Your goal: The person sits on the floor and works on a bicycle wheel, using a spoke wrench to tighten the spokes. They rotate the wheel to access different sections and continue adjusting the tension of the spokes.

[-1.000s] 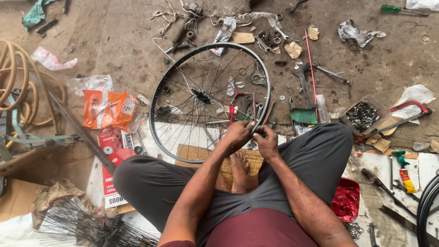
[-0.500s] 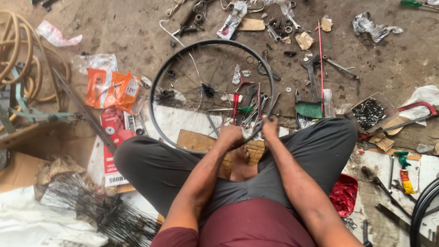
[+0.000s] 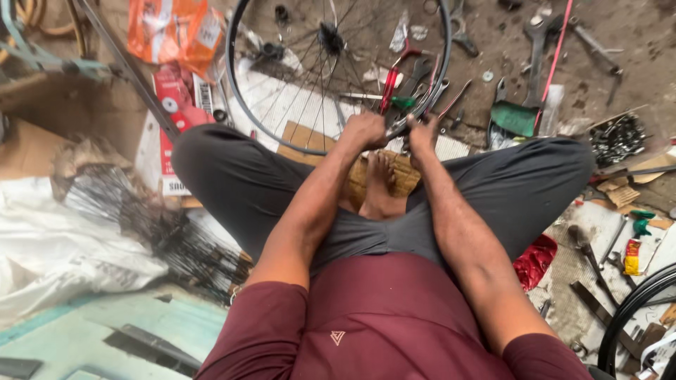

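Nearest the camera, the person sits cross-legged on the floor (image 3: 634, 28), maroon shirt and grey trousers filling the near view, both forearms reaching forward over a bare foot (image 3: 380, 190). The left hand (image 3: 364, 131) has its grip closed tight around the near edge of the wheel rim (image 3: 236, 105), knuckles up; the right hand (image 3: 422, 134) is closed on the same rim just to the right, seemingly pinching at a spoke end, though what lies between the fingers cannot be made out. To work well here, I judge the left should brace the rim steady while the right makes small, even turns. Farther off lie red-handled pliers (image 3: 391, 77), a spanner (image 3: 535, 35) and, left, a bundle of loose spokes (image 3: 141, 218).
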